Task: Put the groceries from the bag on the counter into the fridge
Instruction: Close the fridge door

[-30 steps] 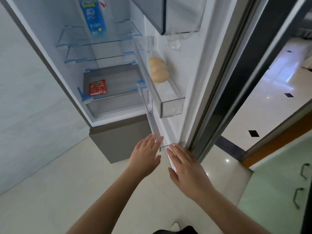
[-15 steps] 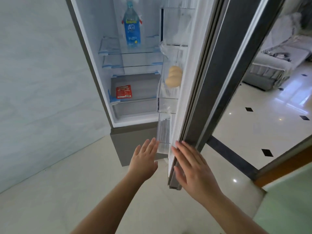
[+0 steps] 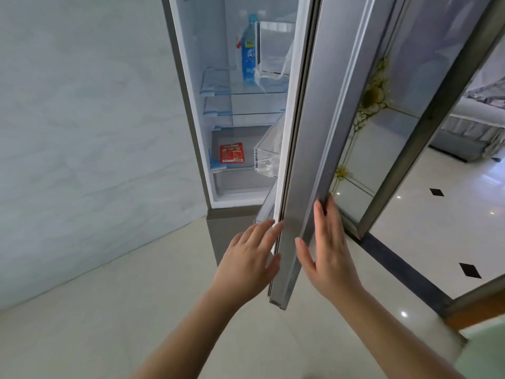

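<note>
Flanking fridge door [image 3: 306,187]: open fingers [image 3: 318,214]

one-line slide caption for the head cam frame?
Both open hands, left and right, flank the half-open fridge door; blue bottle and red packet inside.

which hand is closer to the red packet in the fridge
Left. The left hand is on the door's inner side, below the red packet; the right hand is beyond the fridge door, farther right.

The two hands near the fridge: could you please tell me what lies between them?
In the head view, the lower edge of the fridge door stands between the left hand and the right hand.
</note>
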